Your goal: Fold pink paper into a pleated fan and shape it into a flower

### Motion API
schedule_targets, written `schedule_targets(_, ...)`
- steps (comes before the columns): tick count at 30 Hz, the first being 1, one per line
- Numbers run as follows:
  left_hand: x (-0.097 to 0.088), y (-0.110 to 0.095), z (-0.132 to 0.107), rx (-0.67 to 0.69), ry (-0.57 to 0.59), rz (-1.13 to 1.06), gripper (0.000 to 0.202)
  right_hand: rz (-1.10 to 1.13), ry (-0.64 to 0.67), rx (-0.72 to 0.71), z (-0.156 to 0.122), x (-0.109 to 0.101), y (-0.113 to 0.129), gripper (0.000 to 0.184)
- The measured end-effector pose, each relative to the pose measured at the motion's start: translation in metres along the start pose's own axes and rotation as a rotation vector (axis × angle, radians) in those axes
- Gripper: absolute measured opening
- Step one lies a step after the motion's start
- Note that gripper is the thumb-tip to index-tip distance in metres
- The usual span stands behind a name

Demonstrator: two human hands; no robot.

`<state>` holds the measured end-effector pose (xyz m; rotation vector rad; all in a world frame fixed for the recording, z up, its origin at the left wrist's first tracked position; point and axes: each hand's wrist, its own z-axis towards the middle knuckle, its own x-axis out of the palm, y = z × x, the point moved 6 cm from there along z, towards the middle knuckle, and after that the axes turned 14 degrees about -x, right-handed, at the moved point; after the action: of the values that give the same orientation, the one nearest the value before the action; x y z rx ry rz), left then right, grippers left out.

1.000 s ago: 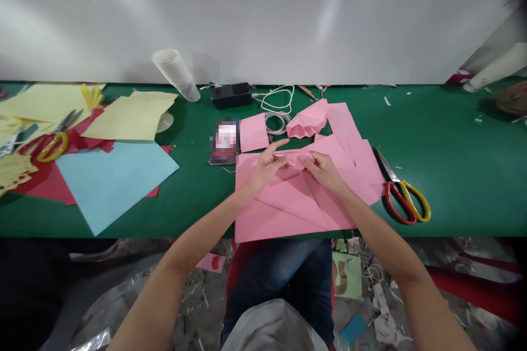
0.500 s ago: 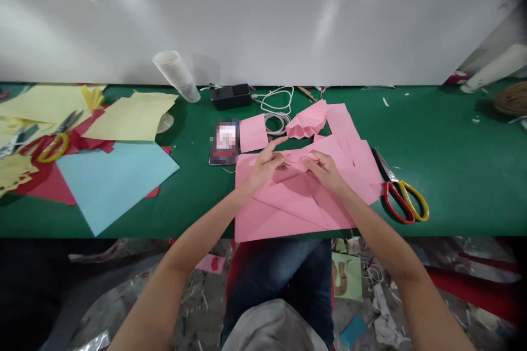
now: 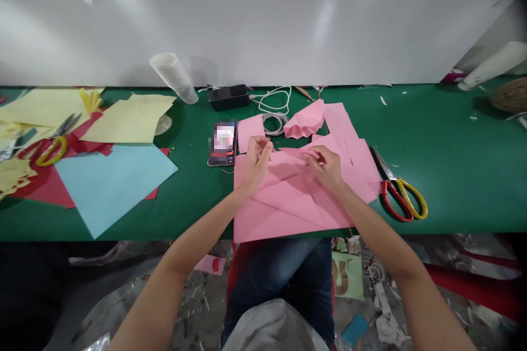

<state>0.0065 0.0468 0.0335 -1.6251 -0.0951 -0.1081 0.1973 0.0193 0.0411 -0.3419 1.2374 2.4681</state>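
Note:
My right hand (image 3: 328, 164) pinches a narrow folded strip of pink paper (image 3: 297, 151) between thumb and fingers. The strip points left, its thin edge towards me. Just beyond its left tip is my left hand (image 3: 257, 163), fingers loosely curled and thumb raised, with a small gap to the strip. Beneath both hands lie large pink paper sheets (image 3: 267, 219), overlapping and creased. A pleated pink paper piece (image 3: 305, 120) rests behind the hands, and a small pink square (image 3: 250, 127) is behind my left hand.
Scissors (image 3: 398, 186) with red and yellow handles lie right of the pink sheets. To the left are a phone (image 3: 223, 142), a blue sheet (image 3: 119, 181), yellow sheets (image 3: 132, 120) and more scissors (image 3: 57, 142). Stacked cups (image 3: 173, 77), a black box (image 3: 228, 97) and a white cable (image 3: 274, 100) stand behind.
My left hand has come off the folded pink paper and shifted slightly left, its fingers now curled. The paper has turned edge-on in my right hand.

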Motion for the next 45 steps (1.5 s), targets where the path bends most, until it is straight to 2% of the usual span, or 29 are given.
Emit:
schedule_targets(2,0.003,-0.003,-0.003,0.022,0.038,0.026,0.028,-0.059,-0.075,-0.086,0.0,-0.004,0.005,0.012)
schedule_targets(5,0.017,0.003,-0.005,-0.091,0.24,0.058,0.04,-0.133,-0.13,-0.315,-0.001,-0.008,0.018,0.007)
schedule_targets(7,0.029,0.011,-0.007,-0.207,0.391,0.096,0.037,-0.145,-0.121,-0.418,-0.001,-0.008,0.023,0.007)
schedule_targets(9,0.037,0.015,-0.01,-0.279,0.465,0.089,0.029,-0.157,-0.106,-0.448,-0.002,-0.008,0.023,0.008)
schedule_targets(13,0.035,0.02,-0.009,-0.335,0.37,-0.04,0.012,-0.147,-0.018,-0.446,-0.002,0.0,0.02,0.006)
schedule_targets(17,0.028,0.031,-0.004,-0.363,0.278,-0.175,0.009,-0.01,0.152,-0.373,-0.001,0.012,0.019,0.018)
schedule_targets(19,0.027,0.035,0.0,-0.367,0.294,-0.225,0.015,0.048,0.118,-0.285,0.001,0.009,0.017,0.021)
schedule_targets(21,0.027,0.037,0.001,-0.366,0.325,-0.275,0.016,0.053,0.009,-0.204,0.003,0.001,0.014,0.019)
schedule_targets(24,0.028,0.037,0.001,-0.36,0.347,-0.292,0.018,-0.034,-0.101,-0.179,0.003,-0.009,0.011,0.012)
schedule_targets(31,0.027,0.027,-0.002,-0.268,0.284,-0.127,0.026,-0.235,0.003,-0.431,-0.005,0.007,0.022,0.018)
schedule_targets(34,0.027,0.025,-0.003,-0.245,0.249,-0.069,0.023,-0.266,0.026,-0.4,-0.007,0.013,0.02,0.018)
schedule_targets(39,0.029,0.026,-0.006,-0.302,0.253,-0.085,0.018,-0.267,0.009,-0.289,-0.009,0.014,0.015,0.017)
schedule_targets(45,0.027,0.025,-0.005,-0.252,0.223,0.005,0.015,-0.239,0.025,-0.289,-0.008,0.016,0.019,0.012)
